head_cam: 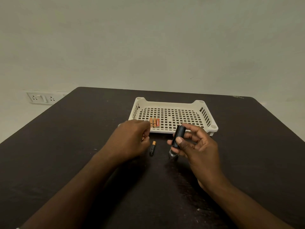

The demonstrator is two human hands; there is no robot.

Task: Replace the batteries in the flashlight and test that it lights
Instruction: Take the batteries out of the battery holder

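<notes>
- The right hand (196,146) grips a black cylinder (179,135) (apparently the flashlight's battery holder), thumb across its lower end and fingers curled behind it.
- The holder's long axis runs nearly upright, leaning slightly right at the top; its upper end points away from the person, toward the tray (173,104).
- Just under that hand, a metal flashlight part (173,155) shows on the tabletop (66,146); only its ribbed, silvery end is visible, so which way it points cannot be told.
- The left hand (132,139) is clenched loosely, knuckles up, with something small and coppery (143,138) pinched at its fingertips (too hidden to name).
- One battery (152,148) lies loose on the tabletop between the hands, long axis running near to far, copper-coloured end away from the person and black end toward them; it is touched by neither hand.
- Three more batteries (154,122) lie side by side in the tray's front left area, all parallel, long axes also near to far; two look gold, the right one orange-red.
- The orange-red one carries pale lettering along its length, too small to read; no brand can be made out on any battery.
- A white wall socket panel (42,97) sits at the far left, beyond the tabletop.
</notes>
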